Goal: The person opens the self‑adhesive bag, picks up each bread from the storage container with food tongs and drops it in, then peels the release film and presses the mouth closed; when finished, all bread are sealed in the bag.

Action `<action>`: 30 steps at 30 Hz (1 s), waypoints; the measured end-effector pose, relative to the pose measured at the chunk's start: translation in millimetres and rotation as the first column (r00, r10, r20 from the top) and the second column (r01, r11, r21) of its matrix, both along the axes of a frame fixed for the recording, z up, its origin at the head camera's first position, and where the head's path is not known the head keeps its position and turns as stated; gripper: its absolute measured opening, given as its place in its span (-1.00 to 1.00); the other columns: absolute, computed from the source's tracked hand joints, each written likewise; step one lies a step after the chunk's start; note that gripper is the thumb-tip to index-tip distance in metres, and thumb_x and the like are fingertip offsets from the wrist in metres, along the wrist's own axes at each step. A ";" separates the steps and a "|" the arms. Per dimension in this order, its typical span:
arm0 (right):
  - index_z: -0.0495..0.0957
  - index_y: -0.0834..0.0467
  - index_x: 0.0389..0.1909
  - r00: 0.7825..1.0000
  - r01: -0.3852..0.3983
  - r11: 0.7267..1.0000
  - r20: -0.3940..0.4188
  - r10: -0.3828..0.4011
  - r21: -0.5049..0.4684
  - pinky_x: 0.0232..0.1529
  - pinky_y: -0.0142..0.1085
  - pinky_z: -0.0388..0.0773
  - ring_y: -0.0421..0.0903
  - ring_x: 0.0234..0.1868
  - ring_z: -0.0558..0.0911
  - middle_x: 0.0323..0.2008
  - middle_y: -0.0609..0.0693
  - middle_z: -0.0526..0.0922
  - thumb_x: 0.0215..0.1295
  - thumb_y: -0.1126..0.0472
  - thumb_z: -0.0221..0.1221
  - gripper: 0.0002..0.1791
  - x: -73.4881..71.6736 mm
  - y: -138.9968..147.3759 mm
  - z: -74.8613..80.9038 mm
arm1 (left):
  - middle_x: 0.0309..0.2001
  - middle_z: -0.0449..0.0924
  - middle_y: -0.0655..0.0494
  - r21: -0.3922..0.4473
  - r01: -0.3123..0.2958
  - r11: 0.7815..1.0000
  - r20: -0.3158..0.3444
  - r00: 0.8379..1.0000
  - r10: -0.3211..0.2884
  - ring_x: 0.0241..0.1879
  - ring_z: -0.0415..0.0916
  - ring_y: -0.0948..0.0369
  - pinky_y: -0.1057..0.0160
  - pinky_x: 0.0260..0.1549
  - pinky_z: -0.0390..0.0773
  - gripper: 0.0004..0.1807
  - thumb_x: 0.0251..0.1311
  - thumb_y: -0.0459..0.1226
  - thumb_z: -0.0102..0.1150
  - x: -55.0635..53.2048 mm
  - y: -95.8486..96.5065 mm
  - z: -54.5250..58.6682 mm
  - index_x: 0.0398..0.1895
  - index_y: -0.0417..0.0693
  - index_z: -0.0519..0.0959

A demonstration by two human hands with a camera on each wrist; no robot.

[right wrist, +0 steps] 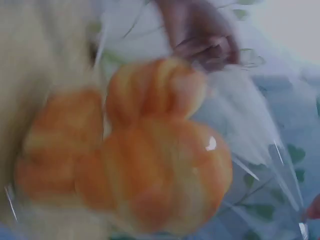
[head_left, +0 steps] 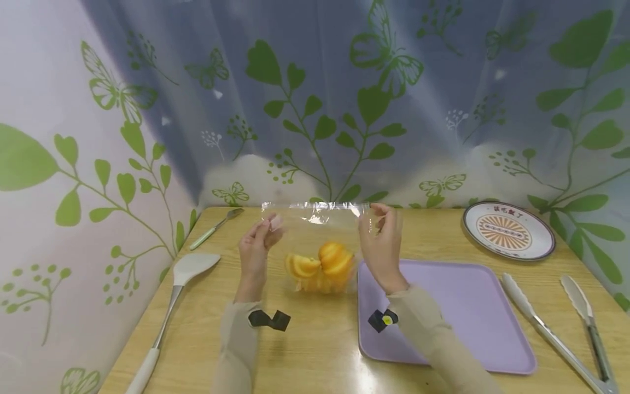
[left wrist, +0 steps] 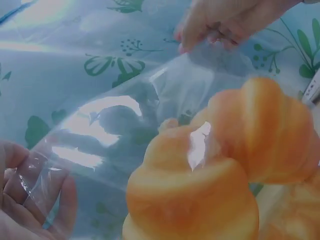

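A clear plastic bag (head_left: 315,219) hangs stretched between both hands, its top edge running level. Inside, toward the bottom, lie several golden, ridged croissants (head_left: 336,259), seen up close in the left wrist view and blurred in the right wrist view. My left hand (head_left: 257,243) pinches the upper left corner between thumb and fingers. At the upper right corner, my right hand (head_left: 381,243) grips the bag's edge with its fingers curled. In the right wrist view, only a fingertip (right wrist: 314,207) of the right hand shows.
A purple tray (head_left: 458,312) lies right of the bag, under the right forearm. Farther right are metal tongs (head_left: 551,334) and a round patterned plate (head_left: 507,230). On the left lie a white-headed turner (head_left: 189,269) and a green-handled fork (head_left: 209,232). A printed curtain (head_left: 315,109) backs the table.
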State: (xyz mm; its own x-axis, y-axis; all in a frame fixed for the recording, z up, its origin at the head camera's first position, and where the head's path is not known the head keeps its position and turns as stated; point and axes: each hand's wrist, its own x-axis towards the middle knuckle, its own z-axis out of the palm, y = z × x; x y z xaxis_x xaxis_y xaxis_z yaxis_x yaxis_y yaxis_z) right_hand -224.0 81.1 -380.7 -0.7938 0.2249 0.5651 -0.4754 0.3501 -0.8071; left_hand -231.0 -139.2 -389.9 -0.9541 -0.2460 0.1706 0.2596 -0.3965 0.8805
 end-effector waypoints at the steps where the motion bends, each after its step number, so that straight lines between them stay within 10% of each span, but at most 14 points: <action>1: 0.42 0.32 0.01 0.995 0.040 0.997 -0.091 -0.034 0.068 -0.20 -0.38 0.32 -0.07 -0.26 0.35 -0.19 0.14 0.39 0.28 0.37 0.15 -0.71 0.9 -5.5 0.6 | -0.12 0.74 0.25 0.005 -0.004 1.000 0.000 1.000 0.004 -0.35 0.71 0.37 0.42 -0.14 0.64 -0.74 0.43 -0.38 -0.05 1.0 0.4 0.6 -0.32 0.02 0.64; 6: 0.54 0.35 -0.11 0.940 -0.033 0.963 -0.318 0.120 0.267 -0.45 -0.39 0.47 -0.06 -0.45 0.43 -0.29 0.19 0.46 0.17 0.47 0.24 -0.75 9.1 -40.4 4.6 | -0.12 0.74 0.25 0.029 -0.004 1.000 -0.031 1.000 0.005 -0.27 0.72 0.34 0.40 -0.13 0.65 -0.77 0.43 -0.37 -0.03 5.6 1.8 2.3 0.04 -0.16 0.56; 17: 0.66 0.29 -0.08 0.926 -0.271 0.912 -0.174 0.334 0.307 -0.30 -0.48 0.60 -0.06 -0.34 0.59 -0.22 0.15 0.60 0.30 0.35 0.21 -0.79 1.4 -89.1 34.5 | -0.07 0.71 0.32 -0.011 0.056 0.998 -0.124 0.991 -0.057 -0.11 0.67 0.37 0.38 0.01 0.60 -0.60 0.43 -0.34 0.00 10.2 3.1 0.7 0.28 -0.26 0.38; 23: 0.68 0.24 -0.08 0.935 -0.243 0.895 -0.154 0.319 0.374 -0.33 -0.49 0.54 -0.08 -0.30 0.56 -0.25 0.11 0.56 0.29 0.29 0.25 -0.78 -6.4 -95.0 35.1 | -0.04 0.69 0.36 -0.078 0.026 0.997 -0.150 0.988 -0.038 -0.04 0.63 0.41 0.39 0.03 0.58 -0.59 0.37 -0.37 0.08 13.2 4.9 1.1 0.26 -0.28 0.43; 30: 0.70 0.26 -0.14 0.900 -0.124 0.876 -0.318 0.296 0.466 -0.33 -0.41 0.62 -0.08 -0.32 0.59 -0.31 0.09 0.61 0.21 0.32 0.30 -0.80 -14.3 -92.7 34.0 | -0.05 0.67 0.46 -0.165 0.023 0.986 -0.209 0.976 -0.058 -0.03 0.62 0.46 0.42 0.03 0.57 -0.59 0.40 -0.36 0.04 15.0 6.7 3.4 0.29 -0.22 0.42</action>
